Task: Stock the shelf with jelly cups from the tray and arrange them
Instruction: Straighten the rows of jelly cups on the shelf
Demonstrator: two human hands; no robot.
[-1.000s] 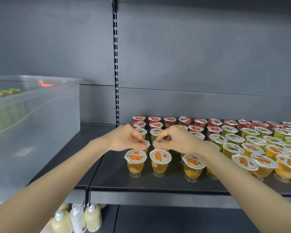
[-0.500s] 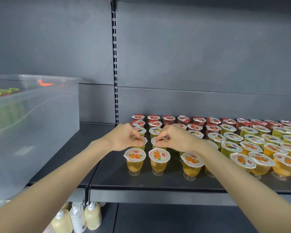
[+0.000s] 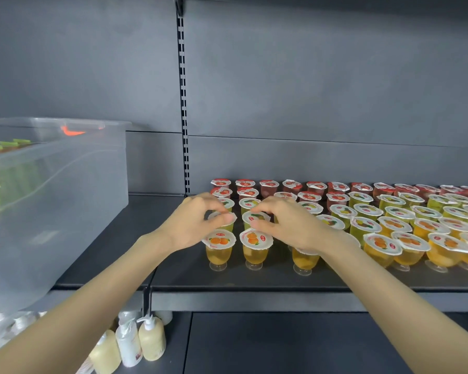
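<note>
Together, left hand [image 3: 192,221] and right hand [image 3: 291,226] pinch crinkle-lidded jelly cups [image 3: 257,218].

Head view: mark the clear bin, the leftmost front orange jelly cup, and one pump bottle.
clear bin [image 3: 73,201], head view, side wall.
leftmost front orange jelly cup [image 3: 219,240], head view, lid.
pump bottle [image 3: 152,340], head view, body.

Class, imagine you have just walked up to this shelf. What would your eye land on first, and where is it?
The block of jelly cups fills the right of the shelf in colour bands: red at the back, green in the middle, orange in front. At its left end the left hand pinches the end green cup and the right hand the next green cup. A clear bin stands to the left.
</note>
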